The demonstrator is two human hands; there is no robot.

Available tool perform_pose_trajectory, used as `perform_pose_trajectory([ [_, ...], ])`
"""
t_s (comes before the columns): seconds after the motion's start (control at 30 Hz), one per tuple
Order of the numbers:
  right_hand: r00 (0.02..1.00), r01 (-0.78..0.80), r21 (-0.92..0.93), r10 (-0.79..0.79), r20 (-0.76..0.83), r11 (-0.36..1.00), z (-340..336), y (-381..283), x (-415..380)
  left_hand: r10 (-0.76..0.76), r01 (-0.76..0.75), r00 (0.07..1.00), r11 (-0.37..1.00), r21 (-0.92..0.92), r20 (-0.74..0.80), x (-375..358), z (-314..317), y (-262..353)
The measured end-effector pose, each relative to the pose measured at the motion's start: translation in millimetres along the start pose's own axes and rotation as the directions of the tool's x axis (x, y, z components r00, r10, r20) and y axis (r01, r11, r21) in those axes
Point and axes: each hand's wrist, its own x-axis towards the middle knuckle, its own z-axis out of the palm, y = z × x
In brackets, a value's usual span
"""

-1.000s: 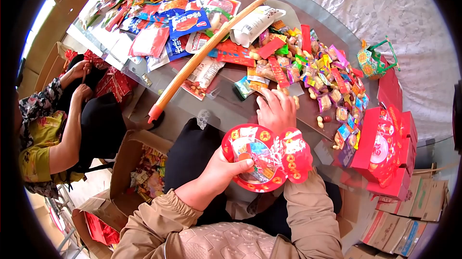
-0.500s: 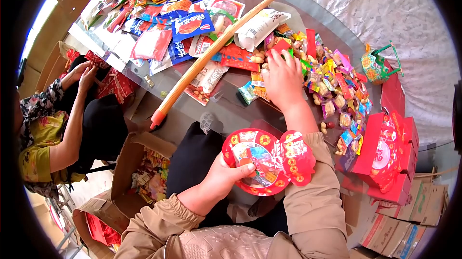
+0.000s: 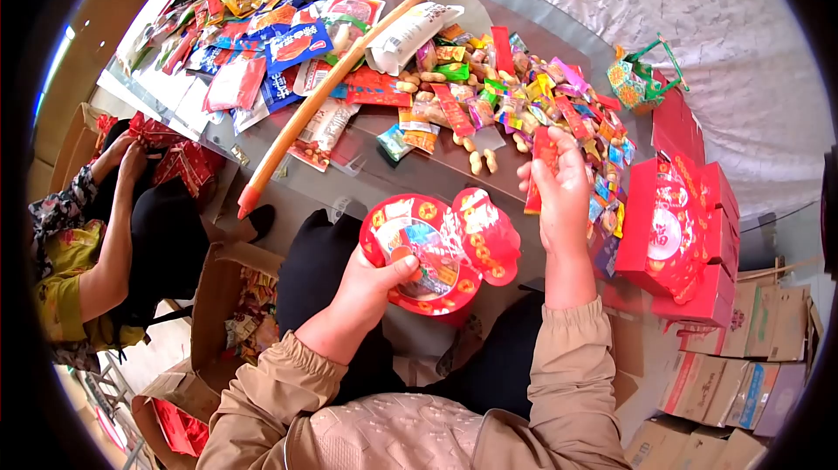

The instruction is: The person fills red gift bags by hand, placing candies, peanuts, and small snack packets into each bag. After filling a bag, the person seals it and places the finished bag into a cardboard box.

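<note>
My left hand point(image 3: 371, 282) grips a red gourd-shaped pouch point(image 3: 478, 243) with a round clear window; wrapped pieces show through it. The thumb lies over the window. To the right, my right hand point(image 3: 561, 186) is raised above the table's near edge, its fingers closed on a red packet point(image 3: 545, 160). Behind it spreads a pile of small colourful wrapped sweets point(image 3: 524, 90) and peanuts point(image 3: 483, 162). A wooden stick point(image 3: 327, 90) with a red tip lies slanted across the table, beside a white bag point(image 3: 410, 36).
Snack packets point(image 3: 297, 44) cover the table's far left. Red boxes point(image 3: 705, 239) and a green-handled basket point(image 3: 635, 84) stand at the right. Another person's hands point(image 3: 127, 156) work with red cloth at the left. Open cartons point(image 3: 209, 317) sit below; more cartons point(image 3: 755, 322) lie lower right.
My right hand has come back from the pile toward me, now with a red packet between its fingers. The view has shifted, and the pouch in my left hand appears further left.
</note>
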Motion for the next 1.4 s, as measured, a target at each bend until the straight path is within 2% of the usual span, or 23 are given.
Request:
perform_pose_trajectory([
  [0.1, 0.991, -0.012, 0.251, 0.044, -0.123, 0.968, -19.4, 6.8, -28.4, 0.011, -0.011, 1.000, 1.000, 0.016, -0.014, 1.0, -1.0, -5.8],
  [0.17, 0.926, 0.025, 0.605, 0.209, -0.314, 0.796, -39.6, 24.4, -44.2, 0.018, -0.017, 0.999, 0.999, 0.028, -0.026, 0.8, 2.3, -5.9],
  [0.23, 0.909, -0.208, 0.670, 0.393, -0.136, 0.712, -50.1, 50.1, -69.9, 0.013, -0.012, 0.999, 0.999, 0.047, -0.030, 2.2, 3.2, -8.1],
  [0.27, 0.905, -0.329, 0.562, 0.424, -0.042, 0.759, -45.6, 37.8, -79.5, 0.033, -0.031, 0.999, 0.999, 0.040, -0.035, 1.8, 11.6, -5.4],
  [0.3, 0.947, -0.281, 0.504, 0.321, 0.007, 0.817, -43.7, 24.7, -85.1, 0.022, -0.019, 0.999, 0.998, 0.056, -0.043, 4.0, 11.6, -6.9],
  [0.37, 0.976, -0.141, 0.492, 0.202, -0.074, 0.859, -45.3, -6.8, -81.6, -0.003, 0.009, 0.998, 0.996, 0.084, -0.068, 5.8, 8.1, -12.1],
  [0.4, 0.948, -0.084, 0.540, 0.233, -0.215, 0.838, -42.9, -16.1, -82.7, 0.003, 0.004, 0.998, 0.995, 0.104, -0.069, 6.3, 10.7, -14.3],
  [0.5, 0.899, -0.346, 0.650, 0.438, 0.023, 0.676, -75.0, 29.0, -99.1, 0.020, -0.015, 0.999, 0.992, 0.127, -0.034, 10.0, 18.7, -17.7],
  [0.53, 0.890, -0.403, 0.604, 0.447, 0.084, 0.688, -78.7, 31.4, -104.8, 0.032, -0.030, 0.999, 0.989, 0.143, -0.017, 11.3, 19.1, -19.1],
  [0.57, 0.916, -0.375, 0.570, 0.386, 0.109, 0.731, -75.5, 21.9, -106.1, 0.026, -0.021, 0.999, 0.989, 0.146, -0.030, 12.6, 20.2, -21.9],
  [0.63, 0.970, -0.236, 0.405, 0.237, 0.048, 0.883, -71.7, -1.4, -104.8, 0.017, -0.007, 0.998, 0.987, 0.159, -0.060, 15.9, 21.0, -24.7],
  [0.7, 0.980, -0.199, 0.191, 0.196, 0.034, 0.961, -75.8, -6.3, -102.0, 0.036, -0.027, 0.998, 0.988, 0.152, -0.055, 17.4, 29.5, -27.7],
  [0.77, 0.983, -0.155, -0.062, 0.160, 0.086, 0.986, -88.3, -3.3, -99.2, 0.051, -0.038, 0.995, 0.990, 0.139, -0.089, 17.9, 40.9, -29.8],
  [0.8, 0.986, -0.148, -0.151, 0.158, 0.059, 0.977, -92.4, -5.1, -99.7, 0.031, -0.018, 0.996, 0.987, 0.158, -0.079, 19.1, 39.0, -31.6],
  [0.9, 0.977, -0.206, -0.129, 0.196, -0.084, 0.970, -94.2, -17.1, -99.5, 0.000, 0.011, 0.999, 0.981, 0.192, -0.053, 19.9, 32.7, -33.0],
  [0.93, 0.976, -0.209, -0.104, 0.201, -0.086, 0.972, -100.5, -14.4, -97.8, 0.006, 0.002, 0.999, 0.982, 0.187, -0.041, 20.1, 36.4, -34.3],
  [1.0, 0.983, -0.181, -0.121, 0.179, -0.034, 0.976, -111.0, -6.9, -94.1, -0.034, 0.038, 0.999, 0.976, 0.215, -0.025, 21.6, 31.2, -35.2],
  [1.13, 0.986, -0.162, -0.104, 0.166, 0.022, 0.981, -112.2, -3.3, -90.3, -0.021, 0.024, 1.000, 0.982, 0.190, -0.018, 18.8, 44.2, -35.5],
  [1.23, 0.968, -0.230, -0.161, 0.243, 0.067, 0.960, -106.7, -7.3, -88.3, -0.071, 0.071, 0.997, 0.971, 0.230, -0.010, 19.0, 38.5, -37.1],
  [1.4, 0.952, -0.233, -0.122, 0.252, 0.174, 0.965, -90.1, -4.0, -86.4, -0.071, 0.065, 0.997, 0.970, 0.235, 0.017, 15.9, 40.8, -34.9],
])
